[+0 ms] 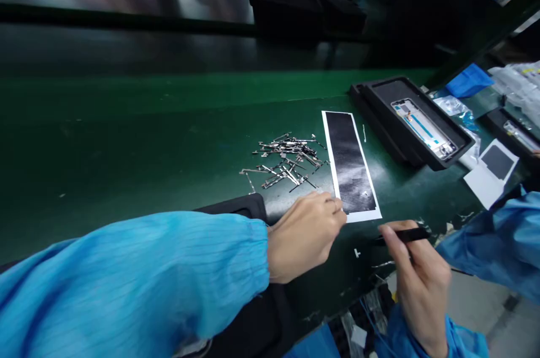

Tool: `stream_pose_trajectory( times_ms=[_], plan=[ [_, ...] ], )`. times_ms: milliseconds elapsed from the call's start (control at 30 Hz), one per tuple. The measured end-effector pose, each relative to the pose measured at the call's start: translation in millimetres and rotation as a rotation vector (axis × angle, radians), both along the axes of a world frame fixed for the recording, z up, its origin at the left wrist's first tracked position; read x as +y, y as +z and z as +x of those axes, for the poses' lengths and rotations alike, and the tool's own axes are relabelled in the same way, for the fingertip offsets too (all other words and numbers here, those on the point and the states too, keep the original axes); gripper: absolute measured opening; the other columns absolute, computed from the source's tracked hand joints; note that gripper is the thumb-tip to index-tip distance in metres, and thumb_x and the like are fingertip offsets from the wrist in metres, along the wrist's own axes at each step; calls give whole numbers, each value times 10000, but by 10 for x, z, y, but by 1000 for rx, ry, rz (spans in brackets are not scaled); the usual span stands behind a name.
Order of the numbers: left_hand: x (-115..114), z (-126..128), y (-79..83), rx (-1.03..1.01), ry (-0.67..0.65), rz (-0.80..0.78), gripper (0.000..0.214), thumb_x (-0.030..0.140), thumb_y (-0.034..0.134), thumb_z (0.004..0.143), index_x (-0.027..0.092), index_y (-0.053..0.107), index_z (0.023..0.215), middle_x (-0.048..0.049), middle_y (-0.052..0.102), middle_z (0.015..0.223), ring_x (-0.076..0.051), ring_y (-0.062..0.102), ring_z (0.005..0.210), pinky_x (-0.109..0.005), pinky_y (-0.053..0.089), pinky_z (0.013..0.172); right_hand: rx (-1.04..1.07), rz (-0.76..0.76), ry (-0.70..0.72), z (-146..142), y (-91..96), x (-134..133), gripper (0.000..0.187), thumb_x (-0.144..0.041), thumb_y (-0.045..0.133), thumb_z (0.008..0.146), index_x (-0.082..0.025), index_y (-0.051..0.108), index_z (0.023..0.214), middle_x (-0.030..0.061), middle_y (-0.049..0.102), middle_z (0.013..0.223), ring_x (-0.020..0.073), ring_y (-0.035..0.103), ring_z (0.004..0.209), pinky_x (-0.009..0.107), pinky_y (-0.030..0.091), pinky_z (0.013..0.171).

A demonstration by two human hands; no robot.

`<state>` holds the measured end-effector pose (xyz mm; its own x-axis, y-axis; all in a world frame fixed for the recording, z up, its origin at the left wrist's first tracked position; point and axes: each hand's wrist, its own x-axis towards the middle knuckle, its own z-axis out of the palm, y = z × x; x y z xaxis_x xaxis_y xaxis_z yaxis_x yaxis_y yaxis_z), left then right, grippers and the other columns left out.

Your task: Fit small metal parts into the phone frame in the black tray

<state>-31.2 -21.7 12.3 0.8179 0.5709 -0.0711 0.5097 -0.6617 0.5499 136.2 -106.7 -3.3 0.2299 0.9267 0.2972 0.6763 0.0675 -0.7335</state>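
My left hand (310, 234) reaches over the table with its fingers curled together at the lower left edge of a white-bordered sheet of black strips (352, 161). What its fingertips hold, if anything, is hidden. In my right hand (422, 285) are slim black tweezers (407, 235), pinched between thumb and fingers, with the tip pointing left below the sheet. A pile of thin metallic flex strips (291, 158) lies loose to the left of the sheet. One small white piece (357, 253) rests on the table between my hands.
A black foam tray (379, 91) with a phone frame (424, 127) stands at the back right. Another black tray (236, 206) lies partly under my left arm. A co-worker's blue sleeve (498, 245) is at the right, near a white card (485, 184). Black bins (287, 7) stand behind.
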Motion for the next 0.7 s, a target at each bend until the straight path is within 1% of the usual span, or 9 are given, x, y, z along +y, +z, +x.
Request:
stream_pose_trajectory(
  times_ms=[67, 133, 200, 233, 333, 400, 533, 700],
  plan=[
    [-6, 2, -89, -35, -168, 132, 160, 30, 466, 778, 81, 614, 810, -119, 651, 947, -242, 572, 925, -342, 447, 818, 53, 44, -82, -22, -68, 10, 64, -228, 549, 848, -208, 602, 817, -21, 598, 831, 82, 566, 724, 172, 438, 674],
    [-27, -9, -165, -71, -294, 340, 198, 18, 421, 801, 65, 613, 804, -151, 659, 938, -255, 585, 946, -355, 461, 831, 123, 28, -128, -49, -130, 18, 59, -243, 589, 821, -206, 623, 853, -12, 628, 872, 110, 601, 783, 190, 468, 720],
    [-48, -20, -219, -88, -323, 521, 261, 14, 359, 832, 62, 611, 786, -173, 668, 929, -256, 607, 941, -356, 479, 823, 169, -17, -145, -72, -179, 29, 82, -257, 627, 791, -208, 646, 854, -13, 649, 865, 120, 616, 805, 187, 482, 734],
    [-57, -23, -235, -88, -312, 566, 277, 14, 345, 838, 67, 611, 784, -173, 671, 939, -250, 614, 944, -352, 480, 837, 173, -30, -162, -82, -197, 36, 92, -263, 638, 781, -211, 657, 855, -18, 659, 852, 118, 620, 802, 180, 485, 732],
    [-69, -19, -242, -77, -309, 648, 289, 26, 338, 847, 66, 623, 828, -168, 669, 998, -243, 621, 973, -351, 460, 911, 127, -8, -263, -108, -225, 63, 106, -288, 658, 761, -209, 680, 829, -28, 680, 802, 106, 633, 723, 167, 496, 694],
    [-65, -6, -222, -43, -334, 684, 295, 34, 334, 849, 58, 627, 869, -170, 658, 1040, -243, 618, 995, -352, 444, 946, 83, 28, -309, -123, -226, 84, 137, -312, 638, 772, -185, 688, 777, -15, 686, 759, 107, 635, 663, 170, 503, 651],
    [-48, 23, -176, 32, -385, 713, 310, 34, 320, 843, 52, 621, 916, -169, 656, 1047, -239, 618, 1005, -353, 432, 973, -1, 46, -308, -143, -207, 125, 241, -346, 588, 801, -155, 698, 704, 16, 689, 717, 111, 634, 615, 172, 501, 600],
    [-46, 36, -142, 50, -402, 723, 284, 49, 344, 836, 52, 615, 923, -174, 660, 1028, -241, 626, 985, -352, 435, 970, -42, 28, -307, -140, -202, 150, 268, -364, 579, 808, -149, 702, 705, 16, 689, 697, 102, 627, 593, 164, 488, 586]
  ],
)
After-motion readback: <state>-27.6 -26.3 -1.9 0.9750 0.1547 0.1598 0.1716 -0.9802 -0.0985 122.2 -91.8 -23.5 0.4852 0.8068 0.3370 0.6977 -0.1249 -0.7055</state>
